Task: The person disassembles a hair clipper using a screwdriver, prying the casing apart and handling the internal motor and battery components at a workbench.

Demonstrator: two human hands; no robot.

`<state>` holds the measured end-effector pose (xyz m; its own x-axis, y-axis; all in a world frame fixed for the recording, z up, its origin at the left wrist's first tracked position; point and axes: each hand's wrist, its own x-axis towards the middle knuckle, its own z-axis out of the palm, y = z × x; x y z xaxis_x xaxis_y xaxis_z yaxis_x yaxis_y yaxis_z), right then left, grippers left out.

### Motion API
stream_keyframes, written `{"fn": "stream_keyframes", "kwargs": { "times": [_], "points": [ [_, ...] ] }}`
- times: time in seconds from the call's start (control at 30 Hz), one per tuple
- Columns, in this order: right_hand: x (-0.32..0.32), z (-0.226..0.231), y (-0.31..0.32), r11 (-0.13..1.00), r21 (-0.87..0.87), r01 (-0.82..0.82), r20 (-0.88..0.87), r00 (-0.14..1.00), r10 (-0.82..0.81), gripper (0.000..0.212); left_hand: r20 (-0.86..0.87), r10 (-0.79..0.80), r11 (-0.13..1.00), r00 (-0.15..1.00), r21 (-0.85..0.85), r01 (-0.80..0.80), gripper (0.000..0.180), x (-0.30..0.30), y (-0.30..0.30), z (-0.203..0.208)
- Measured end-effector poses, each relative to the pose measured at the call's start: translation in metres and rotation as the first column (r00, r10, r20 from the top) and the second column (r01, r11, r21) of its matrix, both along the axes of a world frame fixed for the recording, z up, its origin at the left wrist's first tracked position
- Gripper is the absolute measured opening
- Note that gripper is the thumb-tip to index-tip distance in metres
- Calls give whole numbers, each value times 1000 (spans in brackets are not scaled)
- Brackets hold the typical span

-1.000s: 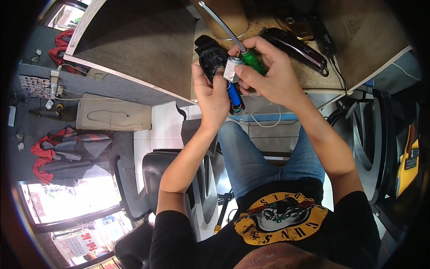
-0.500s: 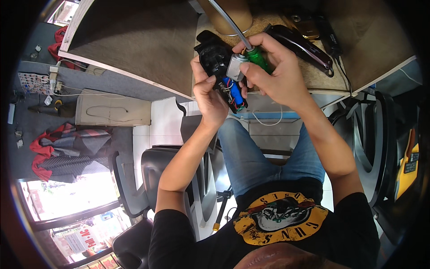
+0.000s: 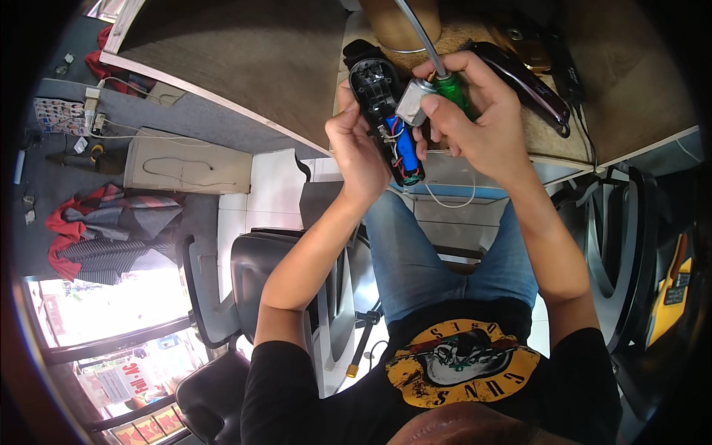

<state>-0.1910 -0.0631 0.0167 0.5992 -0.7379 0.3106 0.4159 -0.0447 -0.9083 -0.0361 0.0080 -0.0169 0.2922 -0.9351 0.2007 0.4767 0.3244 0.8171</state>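
Observation:
My left hand (image 3: 357, 152) is closed round the side of an opened black hair clipper body (image 3: 373, 85). Inside that half-shell lie a blue battery (image 3: 405, 144), thin red and white wires, and a green circuit board (image 3: 410, 179) at the near end. My right hand (image 3: 480, 122) pinches a small silver motor (image 3: 415, 102) between thumb and fingers, just over the right edge of the shell. The same hand also holds a screwdriver (image 3: 451, 92) with a green handle, its metal shank pointing up and away. Some right fingers are hidden behind the motor.
Another dark clipper (image 3: 523, 85) lies on the wooden shelf, right of my hands, with its cord (image 3: 586, 133) hanging down. A brown cylindrical container (image 3: 400, 30) stands behind. Black chairs (image 3: 271, 278) flank me. A cloth (image 3: 111, 230) and a power strip (image 3: 91, 111) are at left.
The view has shifted a little, so the shelf and both hands appear farther right. My left thumb has slid from over the shell to its side, baring more of the inside. Both hands keep their hold.

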Motion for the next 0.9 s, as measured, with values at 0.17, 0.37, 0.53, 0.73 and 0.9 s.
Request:
{"fn": "stream_keyframes", "kwargs": {
  "times": [0.17, 0.37, 0.53, 0.73, 0.9],
  "points": [
    [3, -1, -3, 997, -31, 73, -57, 996, -75, 29, 41, -28, 997, 999, 69, 25, 40, 1, -3, 4],
    [6, -4, -3, 988, -71, 135, -73, 987, -140, 34, 69, -39, 997, 997, 69, 34, 45, 2, -2, 5],
    [9, -7, -2, 983, -98, 155, -51, 986, -160, 36, 108, -30, 997, 994, 75, 22, 43, 4, -4, -1],
    [9, -6, -2, 982, -77, 173, -60, 982, -178, 33, 243, -5, 994, 970, 109, -22, 37, -3, -5, 8],
    [11, -6, -2, 983, -56, 176, -37, 983, -178, 30, 294, -19, 994, 956, 112, -14, 37, -6, -4, 14]
  ]
}}
